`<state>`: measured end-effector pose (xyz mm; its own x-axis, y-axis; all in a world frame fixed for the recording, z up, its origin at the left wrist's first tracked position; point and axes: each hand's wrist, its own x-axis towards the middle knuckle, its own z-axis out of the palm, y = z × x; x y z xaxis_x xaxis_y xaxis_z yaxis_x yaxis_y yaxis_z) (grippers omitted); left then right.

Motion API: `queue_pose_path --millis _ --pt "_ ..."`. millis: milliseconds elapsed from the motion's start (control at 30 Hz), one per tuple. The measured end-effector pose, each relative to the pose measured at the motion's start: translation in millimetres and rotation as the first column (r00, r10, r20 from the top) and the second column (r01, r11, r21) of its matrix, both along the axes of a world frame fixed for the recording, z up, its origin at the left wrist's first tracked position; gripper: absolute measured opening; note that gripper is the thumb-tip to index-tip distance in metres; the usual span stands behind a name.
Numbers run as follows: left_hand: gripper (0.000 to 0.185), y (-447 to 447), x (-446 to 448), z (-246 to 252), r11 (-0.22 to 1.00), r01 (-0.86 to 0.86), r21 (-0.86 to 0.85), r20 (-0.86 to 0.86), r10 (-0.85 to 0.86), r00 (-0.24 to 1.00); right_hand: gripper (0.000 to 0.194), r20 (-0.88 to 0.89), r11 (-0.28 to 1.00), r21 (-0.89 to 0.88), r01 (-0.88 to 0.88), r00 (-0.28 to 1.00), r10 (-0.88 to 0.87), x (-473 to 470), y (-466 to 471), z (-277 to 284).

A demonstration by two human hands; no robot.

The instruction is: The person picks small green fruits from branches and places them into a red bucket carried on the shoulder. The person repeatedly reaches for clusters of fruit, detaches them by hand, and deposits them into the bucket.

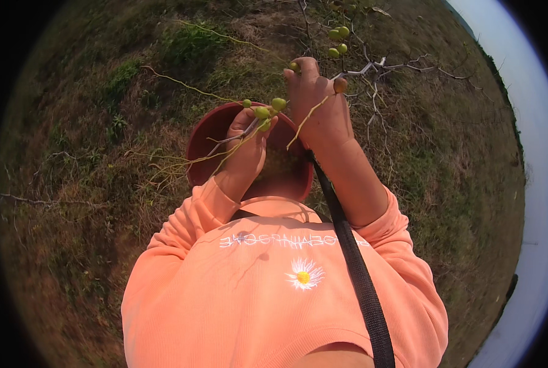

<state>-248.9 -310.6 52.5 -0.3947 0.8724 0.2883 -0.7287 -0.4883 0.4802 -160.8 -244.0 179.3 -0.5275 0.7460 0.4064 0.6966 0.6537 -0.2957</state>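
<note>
My left hand (248, 152) is curled at a thorny twig (244, 133), whose cluster of small green fruits (262, 112) sits at my fingertips. The twig crosses in front of the fingers and partly hides the grip. Farther up and to the right, my right hand (322, 103) pinches a green fruit (294, 66) between thumb and forefinger. A brownish fruit (340, 85) hangs over the back of that hand. Below both hands is a dark red plastic bucket (199, 133) against my chest; its inside is shadowed and its contents cannot be made out.
Bare, spiky grey branches (370, 68) spread right of my right hand. More green fruits (338, 33) hang above it. A black webbing strap (347, 244) runs down over my orange shirt (255, 299). Grass and weeds (94, 152) cover the ground.
</note>
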Motion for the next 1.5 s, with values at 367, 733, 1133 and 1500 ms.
queue_pose_path --millis 367,733,1133,1500 --pt "0.017 -3.8 -5.3 11.7 0.995 -0.046 -0.093 0.022 0.049 0.999 0.019 -0.478 0.917 0.281 -0.284 0.787 0.39 12.7 -23.2 -8.5" --pt "0.023 3.4 -6.4 9.9 0.997 -0.015 -0.08 -0.063 0.01 0.998 0.032 -0.362 0.765 0.194 -0.614 0.68 0.638 24.2 -11.4 7.9" --pt "0.021 -1.8 -14.5 11.1 0.997 -0.03 -0.075 -0.071 0.025 0.997 0.021 -0.275 0.779 0.161 -0.606 0.731 0.625 20.6 -6.4 7.8" --pt "0.01 5.2 -6.9 9.5 0.998 -0.055 -0.024 0.102 0.057 0.993 0.026 -0.274 0.772 0.245 -0.586 0.722 0.635 40.4 -34.4 25.4"
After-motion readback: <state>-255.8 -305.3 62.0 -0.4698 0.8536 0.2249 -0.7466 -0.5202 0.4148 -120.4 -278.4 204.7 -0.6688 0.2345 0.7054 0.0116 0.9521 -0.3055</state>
